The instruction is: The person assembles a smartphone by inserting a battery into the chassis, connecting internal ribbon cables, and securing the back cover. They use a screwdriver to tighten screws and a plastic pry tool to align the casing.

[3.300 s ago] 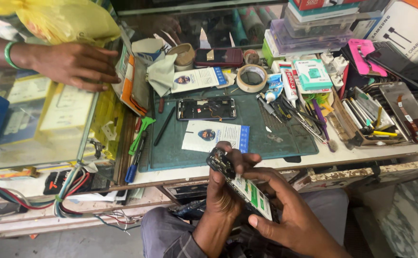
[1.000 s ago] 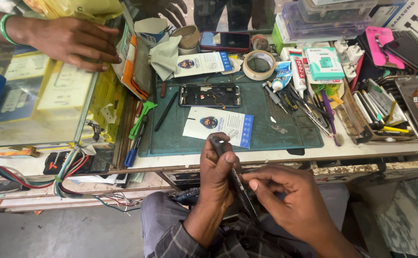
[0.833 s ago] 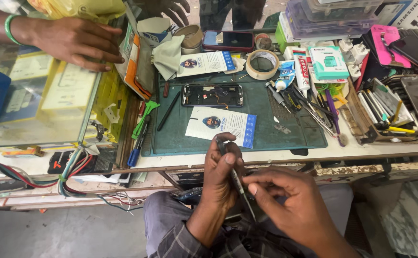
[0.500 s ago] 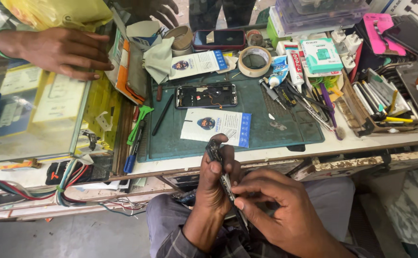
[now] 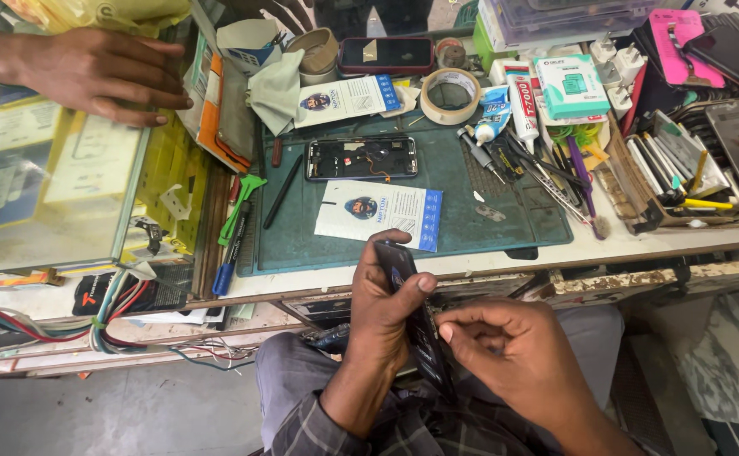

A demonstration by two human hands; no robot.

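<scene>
My left hand (image 5: 386, 300) grips a thin dark phone panel (image 5: 416, 325) edge-on, above my lap and just in front of the bench edge. My right hand (image 5: 513, 350) pinches at the panel's lower right side with thumb and forefinger. On the green work mat (image 5: 471, 211) lie an opened phone body (image 5: 361, 158) showing its inner parts and a white-and-blue paper packet (image 5: 380, 213).
Another person's hand (image 5: 91, 72) rests on the glass counter at the upper left. Tape rolls (image 5: 450, 95), a glue tube, tweezers, small boxes and trays of parts crowd the bench's back and right. A dark phone (image 5: 385, 55) lies at the back. Cables hang under the counter at left.
The panel has turned from showing its board side to edge-on. My right hand has closed in to pinch its lower part. The other person's hand stayed on the counter.
</scene>
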